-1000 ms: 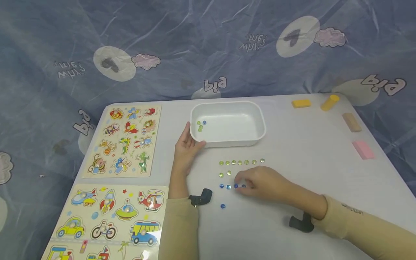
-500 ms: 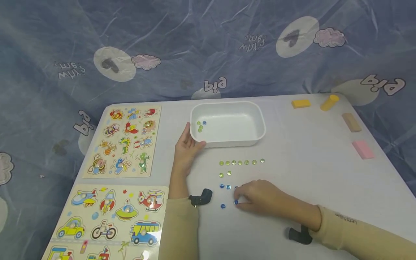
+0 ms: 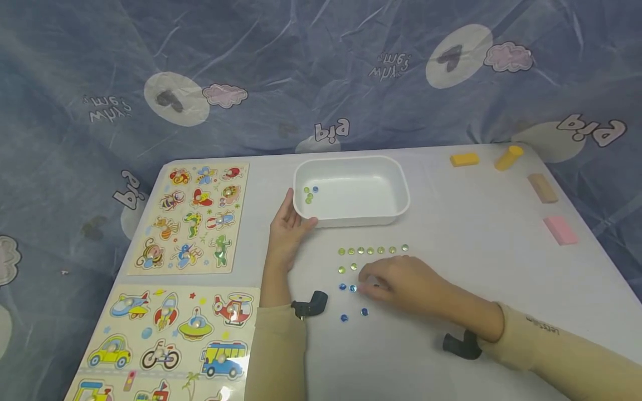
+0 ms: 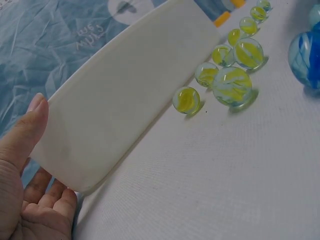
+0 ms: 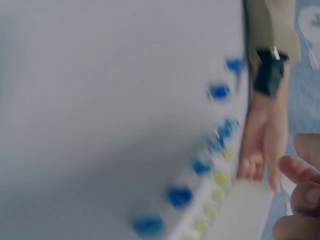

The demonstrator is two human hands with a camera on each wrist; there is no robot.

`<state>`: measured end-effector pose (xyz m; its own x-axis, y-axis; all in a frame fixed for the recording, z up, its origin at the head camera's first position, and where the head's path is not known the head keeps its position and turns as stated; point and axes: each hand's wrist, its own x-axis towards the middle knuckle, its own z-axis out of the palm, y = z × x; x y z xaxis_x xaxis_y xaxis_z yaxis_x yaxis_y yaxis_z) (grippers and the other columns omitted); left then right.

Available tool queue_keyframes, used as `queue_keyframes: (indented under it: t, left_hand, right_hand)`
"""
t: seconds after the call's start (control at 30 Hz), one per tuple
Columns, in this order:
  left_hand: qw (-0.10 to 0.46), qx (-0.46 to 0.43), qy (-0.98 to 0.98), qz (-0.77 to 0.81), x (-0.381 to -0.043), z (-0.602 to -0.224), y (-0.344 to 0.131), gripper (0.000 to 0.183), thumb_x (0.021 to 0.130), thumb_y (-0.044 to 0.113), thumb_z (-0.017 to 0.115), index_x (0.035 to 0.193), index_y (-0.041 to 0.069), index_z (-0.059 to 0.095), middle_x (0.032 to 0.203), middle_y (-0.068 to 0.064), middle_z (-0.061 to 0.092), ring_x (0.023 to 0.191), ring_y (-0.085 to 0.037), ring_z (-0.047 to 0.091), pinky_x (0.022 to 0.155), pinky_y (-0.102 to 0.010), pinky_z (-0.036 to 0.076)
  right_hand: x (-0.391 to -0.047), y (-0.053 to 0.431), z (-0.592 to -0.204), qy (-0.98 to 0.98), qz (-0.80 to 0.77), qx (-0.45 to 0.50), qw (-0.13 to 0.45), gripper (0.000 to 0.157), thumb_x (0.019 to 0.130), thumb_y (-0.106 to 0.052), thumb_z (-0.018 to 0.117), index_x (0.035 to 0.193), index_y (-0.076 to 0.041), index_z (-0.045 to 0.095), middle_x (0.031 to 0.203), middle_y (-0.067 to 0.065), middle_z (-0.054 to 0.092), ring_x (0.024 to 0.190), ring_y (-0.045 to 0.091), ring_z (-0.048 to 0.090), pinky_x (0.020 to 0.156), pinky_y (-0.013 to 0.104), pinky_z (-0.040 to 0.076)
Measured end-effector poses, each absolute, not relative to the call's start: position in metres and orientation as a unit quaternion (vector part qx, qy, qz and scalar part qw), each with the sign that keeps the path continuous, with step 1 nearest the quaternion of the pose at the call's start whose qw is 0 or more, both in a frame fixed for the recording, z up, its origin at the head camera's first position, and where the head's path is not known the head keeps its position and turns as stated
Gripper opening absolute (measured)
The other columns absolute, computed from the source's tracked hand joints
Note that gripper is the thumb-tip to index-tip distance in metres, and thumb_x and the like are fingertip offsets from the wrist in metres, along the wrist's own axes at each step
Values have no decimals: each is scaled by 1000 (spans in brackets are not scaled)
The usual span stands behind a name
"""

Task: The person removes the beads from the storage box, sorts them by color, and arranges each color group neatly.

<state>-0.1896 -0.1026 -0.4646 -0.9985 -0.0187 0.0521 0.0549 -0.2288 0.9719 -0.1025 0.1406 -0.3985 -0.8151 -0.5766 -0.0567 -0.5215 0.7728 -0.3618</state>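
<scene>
My left hand (image 3: 286, 236) grips the left end of a white plastic tray (image 3: 356, 221), thumb at the near rim and fingers about the corner in the left wrist view. Inside the tray lie several small marbles, yellow-green and blue. My right hand (image 3: 411, 284) is over a row of blue marbles (image 3: 353, 288), covering part of it in the head view. Thumb and index finger stand apart; its fingers (image 5: 306, 192) show no marble between them in the right wrist view. Closer to me, a blue marble (image 3: 364, 312) lies beside another blue marble (image 3: 344, 318).
Yellow-green marbles (image 3: 370, 251) form a row below the tray, with two more under it. Two picture puzzle boards, one with insects (image 3: 241, 223) and one with vehicles (image 3: 150, 301), lie at left. A yellow block (image 3: 465, 160), yellow cylinder (image 3: 508, 159), brown block (image 3: 543, 188) and pink block (image 3: 560, 230) are at right.
My right hand brought a blue marble from the blue row toward me, let it go beside the lone one, then moved back up over the row. The left hand and tray stayed put.
</scene>
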Motion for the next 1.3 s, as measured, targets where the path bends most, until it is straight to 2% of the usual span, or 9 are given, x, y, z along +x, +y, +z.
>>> queue_keyframes:
  t: [0.13,0.2,0.4,0.67,0.8,0.9,1.07,1.3]
  left_hand:
    - [23,-11,-619,-785,-190,-464,-103,95,71,17,82,149,22,29,156,3,28,145,-18,26,116,-25,31]
    - [21,-11,-616,-787,-190,-464,-103,95,71,17,82,149,22,28,156,2,27,145,-18,26,116,-25,31]
    - [15,-16,-615,-788,-190,-465,-104,96,71,17,83,149,23,28,157,2,27,145,-18,26,115,-24,32]
    - [7,-13,-607,-795,-190,-468,-106,91,74,10,79,148,25,29,157,0,26,145,-17,26,113,-20,35]
    - [5,-14,-608,-794,-191,-469,-106,91,75,9,79,149,25,29,157,0,26,144,-17,27,115,-24,33]
    - [5,-16,-608,-794,-191,-469,-106,90,76,7,77,149,25,28,157,0,26,144,-16,27,116,-26,33]
    - [6,-17,-605,-796,-192,-468,-106,90,76,5,76,149,23,28,156,3,28,144,-16,27,115,-24,33]
    - [13,-33,-603,-797,-193,-468,-107,93,75,5,77,150,18,25,157,2,25,145,-19,24,119,-33,28]
  right_hand:
    - [-129,138,-382,947,-176,-261,64,18,87,-46,63,100,-34,67,60,-17,53,55,0,47,51,19,45]
    - [-145,136,-377,947,-185,-261,44,19,88,-45,62,101,-32,66,58,-12,47,52,6,43,47,20,40]
    - [-199,126,-376,943,-210,-259,2,24,89,-40,62,106,-24,66,75,-10,57,68,10,50,60,24,46]
    - [-256,106,-401,940,-220,-248,78,27,89,-37,63,113,-24,64,92,-9,67,89,12,59,85,32,51]
    - [-272,96,-408,936,-208,-264,105,25,89,-31,65,112,-22,65,94,-7,69,93,14,60,91,35,50]
    - [-279,88,-409,932,-196,-284,109,24,87,-26,67,110,-19,66,91,-4,69,90,16,60,90,35,50]
    - [-287,74,-414,932,-175,-296,119,22,86,-26,68,107,-20,67,90,-2,67,86,15,59,84,32,52]
    - [-293,58,-419,932,-150,-309,113,24,86,-29,69,108,-20,67,89,-4,65,83,15,59,80,31,52]
